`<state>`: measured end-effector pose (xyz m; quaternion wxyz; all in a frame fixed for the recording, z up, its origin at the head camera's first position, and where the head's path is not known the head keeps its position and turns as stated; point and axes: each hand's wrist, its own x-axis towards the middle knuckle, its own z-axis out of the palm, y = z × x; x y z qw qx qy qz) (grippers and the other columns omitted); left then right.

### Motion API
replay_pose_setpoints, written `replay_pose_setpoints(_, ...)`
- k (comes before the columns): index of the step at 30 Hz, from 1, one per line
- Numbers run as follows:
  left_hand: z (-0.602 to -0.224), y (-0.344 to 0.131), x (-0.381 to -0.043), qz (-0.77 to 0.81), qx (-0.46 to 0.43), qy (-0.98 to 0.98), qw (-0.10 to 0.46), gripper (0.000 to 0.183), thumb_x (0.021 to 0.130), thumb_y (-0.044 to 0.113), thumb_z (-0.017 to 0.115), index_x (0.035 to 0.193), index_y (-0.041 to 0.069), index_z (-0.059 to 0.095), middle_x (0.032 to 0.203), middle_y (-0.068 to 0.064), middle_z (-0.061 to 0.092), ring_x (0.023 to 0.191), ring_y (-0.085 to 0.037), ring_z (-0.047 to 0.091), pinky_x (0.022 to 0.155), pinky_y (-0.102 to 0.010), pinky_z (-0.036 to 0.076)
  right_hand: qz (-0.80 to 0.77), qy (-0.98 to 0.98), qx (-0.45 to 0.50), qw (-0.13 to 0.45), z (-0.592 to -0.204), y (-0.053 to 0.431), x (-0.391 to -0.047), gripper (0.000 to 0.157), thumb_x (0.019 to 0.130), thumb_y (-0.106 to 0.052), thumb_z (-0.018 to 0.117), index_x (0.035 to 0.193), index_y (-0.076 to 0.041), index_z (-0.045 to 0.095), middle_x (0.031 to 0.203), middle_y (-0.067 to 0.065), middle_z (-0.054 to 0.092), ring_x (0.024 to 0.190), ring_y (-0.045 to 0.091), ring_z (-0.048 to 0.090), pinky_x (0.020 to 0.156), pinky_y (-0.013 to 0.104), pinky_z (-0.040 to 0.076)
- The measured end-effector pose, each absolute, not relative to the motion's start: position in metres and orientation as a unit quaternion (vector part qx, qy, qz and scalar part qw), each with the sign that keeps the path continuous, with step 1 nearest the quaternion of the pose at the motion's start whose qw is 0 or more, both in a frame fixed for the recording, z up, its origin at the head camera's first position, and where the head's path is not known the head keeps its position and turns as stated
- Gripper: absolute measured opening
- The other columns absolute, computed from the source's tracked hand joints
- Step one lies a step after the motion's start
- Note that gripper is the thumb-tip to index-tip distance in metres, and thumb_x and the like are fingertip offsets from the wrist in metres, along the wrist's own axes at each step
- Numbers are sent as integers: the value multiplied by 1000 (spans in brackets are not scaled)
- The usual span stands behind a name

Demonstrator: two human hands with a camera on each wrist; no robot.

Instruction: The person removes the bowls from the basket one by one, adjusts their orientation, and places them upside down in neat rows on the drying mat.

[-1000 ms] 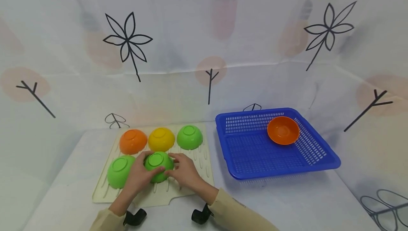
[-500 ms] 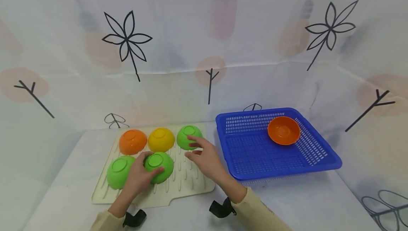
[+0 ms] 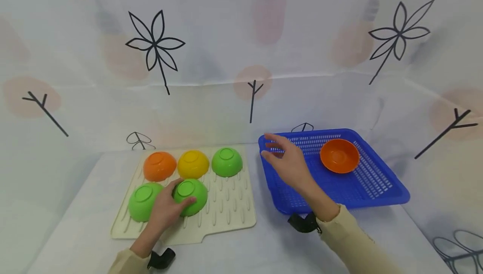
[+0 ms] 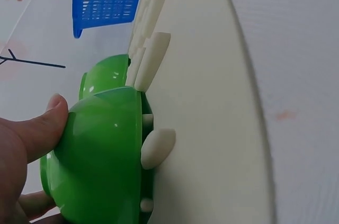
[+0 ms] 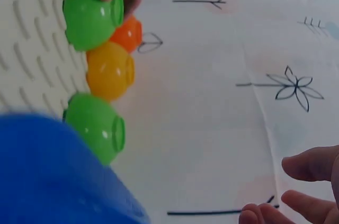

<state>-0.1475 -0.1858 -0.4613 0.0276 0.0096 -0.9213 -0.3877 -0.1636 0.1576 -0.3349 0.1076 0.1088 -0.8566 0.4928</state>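
My left hand (image 3: 165, 207) holds an upside-down green bowl (image 3: 197, 196) on a cream ridged drying mat (image 3: 226, 219). In the left wrist view the thumb lies on that bowl (image 4: 103, 150), whose rim sits against the mat's pegs. My right hand (image 3: 290, 163) is above the left side of a blue basket (image 3: 377, 202), fingers extended and apart, with nothing in it. Inside the basket an orange bowl (image 3: 339, 156) lies with its mouth up, against the right wall.
Also upside down on the mat are an orange bowl (image 3: 159, 167), a yellow bowl (image 3: 193, 165), a green bowl (image 3: 227, 163) at the back and another green bowl (image 3: 143, 202) at front left. A patterned cloth (image 3: 211, 110) hangs behind the table.
My right hand has left the green bowl and moved right, over to the basket. My left hand stays on the same bowl, which has barely moved.
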Motion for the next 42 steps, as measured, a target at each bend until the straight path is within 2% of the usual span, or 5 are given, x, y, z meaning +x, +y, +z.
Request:
replay_pose_setpoints(9, -460, -183, -147, -388, 20, -921, 25, 84, 80, 45, 81, 147, 8, 46, 143, -25, 50, 127, -41, 49, 104, -60, 39, 412, -897, 54, 149, -319, 250, -187, 47, 101, -24, 59, 144, -7, 51, 136, 24, 56, 121, 43, 55, 99, 58, 47)
replay_pose_setpoints(17, -463, -183, -148, -385, 18, -922, 35, 83, 80, 44, 82, 146, 7, 47, 141, -24, 52, 125, -40, 52, 103, -59, 41, 392, -915, 2, 94, -330, 328, -214, 47, 105, -31, 49, 142, -2, 53, 135, 27, 56, 124, 45, 51, 101, 59, 43)
replay_pose_setpoints(26, -464, -182, -150, -389, 14, -920, 43, 82, 80, 43, 83, 145, 8, 48, 141, -22, 53, 125, -38, 51, 104, -58, 41, 345, -938, -39, -8, -354, 383, -227, 48, 104, -23, 48, 140, 10, 48, 139, 38, 44, 124, 54, 41, 102, 64, 38)
replay_pose_setpoints(34, -465, -184, -149, -390, 16, -920, 41, 81, 80, 42, 83, 145, 9, 48, 141, -21, 53, 125, -38, 52, 103, -58, 41, 322, -946, -49, -3, -373, 392, -231, 46, 96, -10, 54, 135, 14, 49, 127, 39, 51, 104, 47, 55, 85, 49, 55)
replay_pose_setpoints(42, -464, -186, -148, -387, 18, -921, 42, 80, 79, 42, 83, 144, 9, 49, 141, -22, 53, 125, -38, 51, 104, -59, 41, 300, -952, -58, 26, -377, 389, -234, 47, 86, 5, 48, 132, 18, 51, 126, 43, 50, 94, 46, 56, 62, 33, 51)
